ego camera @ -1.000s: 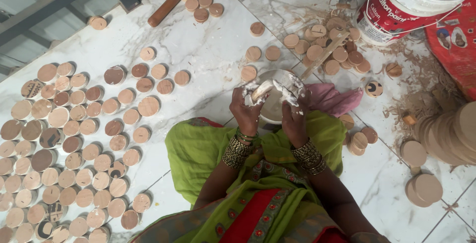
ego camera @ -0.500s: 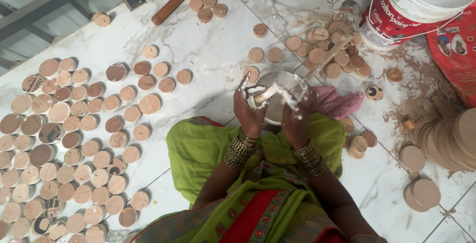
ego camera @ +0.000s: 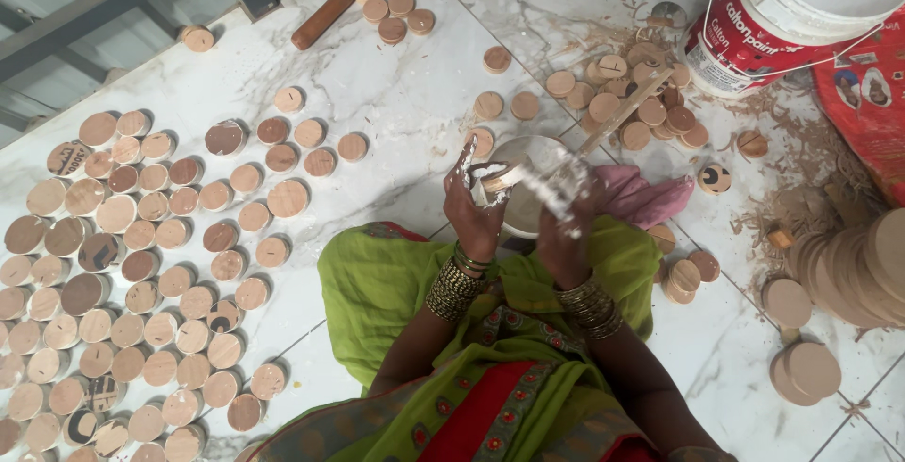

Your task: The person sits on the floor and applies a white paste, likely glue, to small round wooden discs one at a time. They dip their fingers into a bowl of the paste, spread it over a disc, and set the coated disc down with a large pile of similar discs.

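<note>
Left hand (ego camera: pixel 474 203), fingers smeared with white paste, pinches a small round wooden disc (ego camera: pixel 490 182). Right hand (ego camera: pixel 564 212) grips a flat paste-coated stick (ego camera: pixel 603 132) against it. Beneath both sits a white bowl (ego camera: pixel 524 222).

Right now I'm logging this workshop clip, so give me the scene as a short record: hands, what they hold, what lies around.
left hand: raised over the lap, fingers smeared white, grip on a small disc
right hand: holds a paste-coated stick against the disc
bowl: white, on the floor under the hands
left of the person: rows of wooden discs spread on the marble floor
right of the person: bucket, pink cloth, larger discs, shavings
</note>
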